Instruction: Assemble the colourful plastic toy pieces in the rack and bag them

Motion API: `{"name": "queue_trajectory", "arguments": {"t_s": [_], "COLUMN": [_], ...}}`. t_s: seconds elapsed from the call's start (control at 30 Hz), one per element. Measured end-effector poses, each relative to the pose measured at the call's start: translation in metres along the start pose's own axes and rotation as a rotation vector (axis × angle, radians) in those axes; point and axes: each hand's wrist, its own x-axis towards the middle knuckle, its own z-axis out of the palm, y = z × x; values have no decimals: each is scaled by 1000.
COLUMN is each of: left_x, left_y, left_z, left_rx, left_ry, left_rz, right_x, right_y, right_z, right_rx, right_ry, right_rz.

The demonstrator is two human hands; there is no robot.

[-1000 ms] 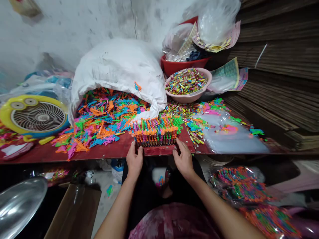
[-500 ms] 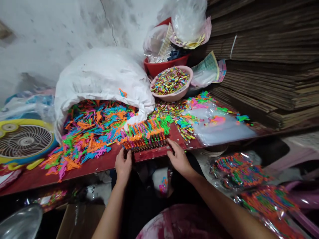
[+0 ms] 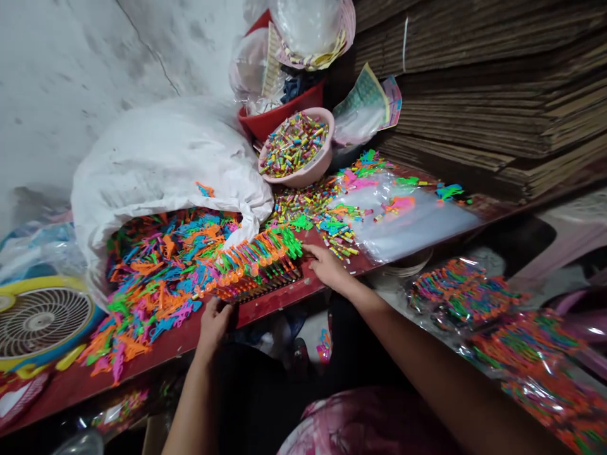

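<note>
In front of me on the dark red table is a dark rack (image 3: 265,287) filled with rows of small colourful plastic toys (image 3: 256,256) standing close together, orange, green and pink. My left hand (image 3: 215,322) is at the rack's near left end, thumb and finger apart. At the right end lies my right hand (image 3: 327,265), fingers stretched towards the rack, with some fingers hidden beneath. Whether either hand presses on the rack is hard to see. Left of the rack, a heap of loose bright plastic pieces (image 3: 161,265) spills from a white sack (image 3: 161,158).
A pink bowl (image 3: 326,155) holds small multicoloured tubes, with more scattered before it. Clear plastic bags (image 3: 417,221) lie to the right. A fan (image 3: 42,322) stands at left. Flattened cardboard (image 3: 474,95) is stacked behind; filled bags (image 3: 465,291) sit below right.
The view has turned and tilted, so the table runs more steeply across it. Both hands remain at the rack's two ends; the right fingers now lie further back along its end.
</note>
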Motion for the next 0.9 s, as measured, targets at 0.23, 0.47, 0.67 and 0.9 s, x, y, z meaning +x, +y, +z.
{"name": "queue_trajectory", "arguments": {"t_s": [0.23,0.47,0.67,0.9], "left_x": [-9,-8,-4,-3], "left_y": [25,38,26,23], "left_z": [21,39,40,41], "left_rx": [-424,-664,-656,-631], "left_ry": [-33,-38,-73,-77], "left_rz": [-166,-134,-78,-96], "right_x": [5,2,-3,1], "right_y": [-4,1,1,-6], "right_z": [7,21,22,24], "right_rx": [28,24,-34,10], "right_ry": [-105,-43,-88,-75], "right_rz": [-18,-42,29,53]}}
